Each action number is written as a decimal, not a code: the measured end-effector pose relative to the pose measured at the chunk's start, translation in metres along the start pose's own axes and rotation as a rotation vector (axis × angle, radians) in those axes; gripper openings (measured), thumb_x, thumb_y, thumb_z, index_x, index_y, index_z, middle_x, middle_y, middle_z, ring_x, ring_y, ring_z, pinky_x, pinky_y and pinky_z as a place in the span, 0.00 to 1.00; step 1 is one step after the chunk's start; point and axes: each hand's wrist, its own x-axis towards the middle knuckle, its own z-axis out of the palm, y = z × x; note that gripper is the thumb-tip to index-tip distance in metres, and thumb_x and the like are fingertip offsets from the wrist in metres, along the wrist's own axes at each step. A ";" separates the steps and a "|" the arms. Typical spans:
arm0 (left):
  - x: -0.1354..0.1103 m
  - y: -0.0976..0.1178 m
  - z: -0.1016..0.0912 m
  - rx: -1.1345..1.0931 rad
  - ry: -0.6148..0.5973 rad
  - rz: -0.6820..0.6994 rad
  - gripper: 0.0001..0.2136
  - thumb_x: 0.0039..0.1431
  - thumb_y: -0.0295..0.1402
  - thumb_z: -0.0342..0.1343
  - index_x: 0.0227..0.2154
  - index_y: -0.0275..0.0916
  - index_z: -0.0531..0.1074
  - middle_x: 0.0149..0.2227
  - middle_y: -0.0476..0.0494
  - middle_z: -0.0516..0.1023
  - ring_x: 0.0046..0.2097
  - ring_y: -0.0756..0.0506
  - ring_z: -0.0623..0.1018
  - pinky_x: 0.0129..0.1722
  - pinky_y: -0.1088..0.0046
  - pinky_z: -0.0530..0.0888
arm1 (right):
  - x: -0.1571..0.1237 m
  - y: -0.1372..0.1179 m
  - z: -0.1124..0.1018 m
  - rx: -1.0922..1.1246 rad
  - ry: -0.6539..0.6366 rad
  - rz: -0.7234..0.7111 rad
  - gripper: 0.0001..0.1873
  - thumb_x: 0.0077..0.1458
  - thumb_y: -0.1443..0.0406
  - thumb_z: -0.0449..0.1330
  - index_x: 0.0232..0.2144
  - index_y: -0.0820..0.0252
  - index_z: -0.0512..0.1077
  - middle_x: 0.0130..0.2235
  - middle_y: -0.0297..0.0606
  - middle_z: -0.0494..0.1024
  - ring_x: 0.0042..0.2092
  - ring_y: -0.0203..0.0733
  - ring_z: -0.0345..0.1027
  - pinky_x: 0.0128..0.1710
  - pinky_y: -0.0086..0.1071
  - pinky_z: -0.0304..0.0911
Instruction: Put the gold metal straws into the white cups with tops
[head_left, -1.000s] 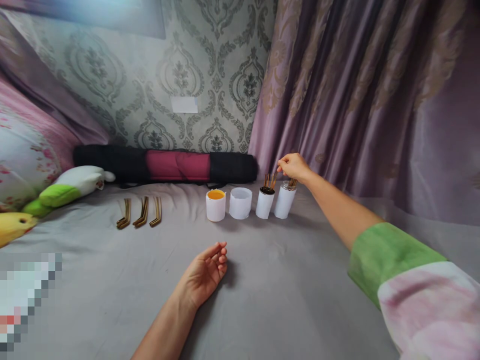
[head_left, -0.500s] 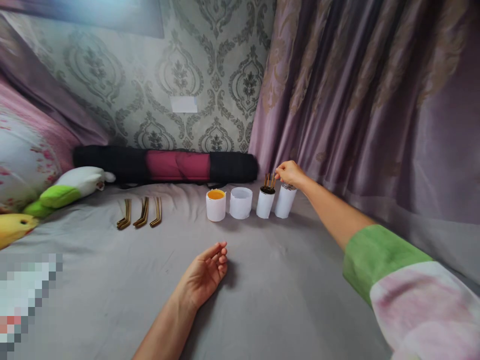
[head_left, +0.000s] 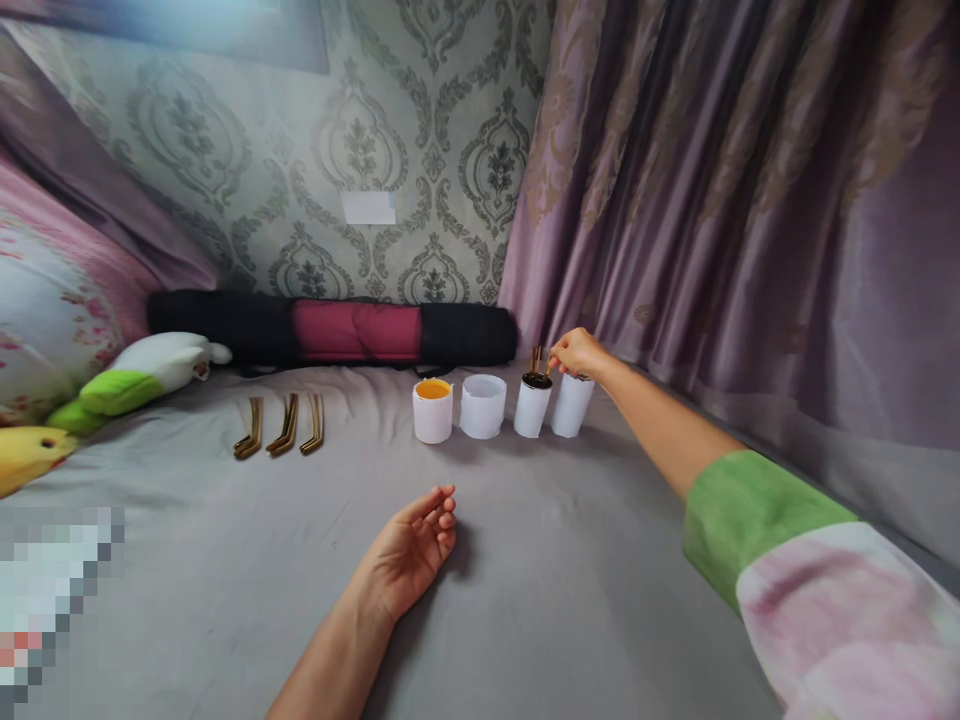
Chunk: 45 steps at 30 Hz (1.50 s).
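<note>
My right hand (head_left: 579, 352) pinches a thin gold straw (head_left: 548, 366) at the right side of a white cup (head_left: 532, 410) with a dark rim. Other thin gold straws (head_left: 536, 358) stand upright in that cup. Under my right hand is a second tall white cup (head_left: 572, 408), its mouth mostly hidden by the hand. Palm up on the grey sheet, my left hand (head_left: 416, 550) rests with fingers loosely curled and apart, holding nothing. Beyond it stand a white cup with an orange inside (head_left: 433, 418) and a wider whitish cup (head_left: 482, 410).
Three bunches of bent gold straws (head_left: 283, 425) lie on the grey sheet (head_left: 570, 580) at the left. A long black and maroon bag (head_left: 356, 331) lies along the wall. Plush toys (head_left: 124, 385) sit at far left; purple curtains (head_left: 675, 180) hang at right.
My right hand has dipped slightly, bringing the pinched straw lower at the dark-rimmed cup. My left hand and the other things stay where they were.
</note>
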 end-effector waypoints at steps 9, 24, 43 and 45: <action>-0.001 0.001 0.000 -0.005 0.005 -0.008 0.07 0.49 0.24 0.53 0.33 0.31 0.66 0.26 0.47 0.66 0.23 0.56 0.66 0.19 0.82 0.66 | 0.006 0.000 0.003 -0.008 -0.005 0.039 0.10 0.49 0.64 0.55 0.24 0.66 0.72 0.19 0.39 0.72 0.15 0.28 0.57 0.15 0.23 0.56; 0.000 0.002 0.001 -0.007 -0.003 -0.007 0.06 0.50 0.24 0.52 0.33 0.31 0.67 0.26 0.47 0.67 0.23 0.56 0.66 0.19 0.82 0.66 | 0.003 -0.010 0.009 -0.017 -0.056 0.003 0.09 0.49 0.65 0.56 0.24 0.67 0.72 0.19 0.38 0.72 0.14 0.25 0.55 0.16 0.22 0.55; 0.001 0.002 0.001 0.002 0.007 -0.010 0.07 0.50 0.25 0.53 0.34 0.31 0.66 0.27 0.47 0.67 0.23 0.56 0.66 0.19 0.81 0.66 | 0.004 -0.012 0.005 0.009 -0.166 -0.028 0.09 0.49 0.67 0.57 0.22 0.69 0.72 0.16 0.36 0.70 0.13 0.25 0.52 0.14 0.22 0.52; 0.000 0.002 0.001 0.003 0.006 -0.010 0.07 0.50 0.25 0.53 0.33 0.31 0.66 0.27 0.47 0.67 0.23 0.56 0.67 0.19 0.81 0.66 | 0.003 -0.013 0.005 0.007 -0.173 -0.013 0.10 0.49 0.67 0.56 0.21 0.69 0.72 0.14 0.35 0.69 0.13 0.25 0.52 0.14 0.22 0.52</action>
